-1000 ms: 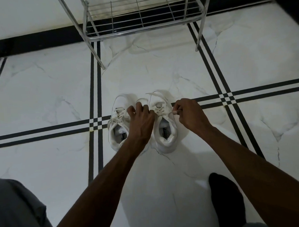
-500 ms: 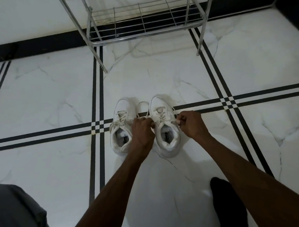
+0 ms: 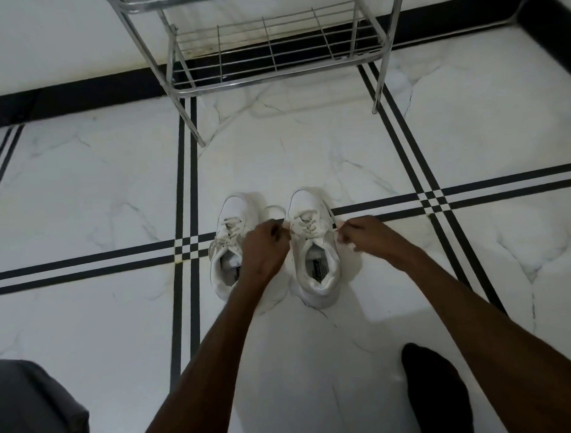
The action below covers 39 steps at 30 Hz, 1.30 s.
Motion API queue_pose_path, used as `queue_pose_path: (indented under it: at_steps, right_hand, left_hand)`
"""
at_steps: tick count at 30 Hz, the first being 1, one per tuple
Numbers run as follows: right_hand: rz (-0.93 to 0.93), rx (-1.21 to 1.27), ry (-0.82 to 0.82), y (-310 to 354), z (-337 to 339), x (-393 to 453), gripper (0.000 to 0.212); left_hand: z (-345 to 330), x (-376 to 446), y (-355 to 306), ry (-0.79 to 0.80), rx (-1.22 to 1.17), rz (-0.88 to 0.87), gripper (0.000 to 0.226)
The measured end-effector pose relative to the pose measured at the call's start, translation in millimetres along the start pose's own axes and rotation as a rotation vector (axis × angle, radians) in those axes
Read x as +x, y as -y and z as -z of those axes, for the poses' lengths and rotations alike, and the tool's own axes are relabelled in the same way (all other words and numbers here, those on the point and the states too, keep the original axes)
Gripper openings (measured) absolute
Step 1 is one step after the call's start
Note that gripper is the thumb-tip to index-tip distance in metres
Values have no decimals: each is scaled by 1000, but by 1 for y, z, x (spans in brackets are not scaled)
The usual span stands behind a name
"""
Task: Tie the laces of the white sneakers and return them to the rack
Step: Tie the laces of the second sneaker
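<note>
Two white sneakers stand side by side on the marble floor, toes pointing away from me. The left sneaker (image 3: 230,248) is partly covered by my left hand (image 3: 266,246). The right sneaker (image 3: 313,248) lies between my two hands. My left hand pinches a lace end at the shoe's left side, with a lace loop (image 3: 272,212) showing above its fingers. On the shoe's right side my right hand (image 3: 367,237) pinches the other lace end. Both laces are pulled outward. The metal wire rack (image 3: 270,50) stands beyond the shoes by the wall.
The rack's front legs (image 3: 193,122) touch the floor a short way ahead of the sneakers. My black-socked foot (image 3: 432,386) rests at the lower right and a grey trouser knee (image 3: 31,410) at the lower left. Black inlay stripes cross the white floor.
My hands have drawn apart to either side of the right sneaker, pulling its laces outward. The view has tilted up, so the shoes and rack sit lower in the frame.
</note>
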State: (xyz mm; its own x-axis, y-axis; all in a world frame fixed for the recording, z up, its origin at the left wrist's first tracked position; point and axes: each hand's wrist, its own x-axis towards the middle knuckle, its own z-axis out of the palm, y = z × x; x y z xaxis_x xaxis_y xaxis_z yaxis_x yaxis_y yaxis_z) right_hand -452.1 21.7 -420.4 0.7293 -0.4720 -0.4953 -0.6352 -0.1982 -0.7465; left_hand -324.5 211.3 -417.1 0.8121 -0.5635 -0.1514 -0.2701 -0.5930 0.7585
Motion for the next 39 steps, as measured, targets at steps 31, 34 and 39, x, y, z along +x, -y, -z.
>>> queue_pose_path:
  at_steps: [31, 34, 39]
  right_hand:
    - [175, 451, 85, 46, -8, 15, 20]
    - [155, 445, -55, 49, -13, 16, 23]
    - [134, 545, -77, 51, -16, 19, 22]
  left_hand:
    - [-10, 30, -26, 165, -255, -182, 28]
    - [-13, 31, -25, 177, -246, -170, 45]
    - [-13, 30, -14, 196, -450, 48, 46]
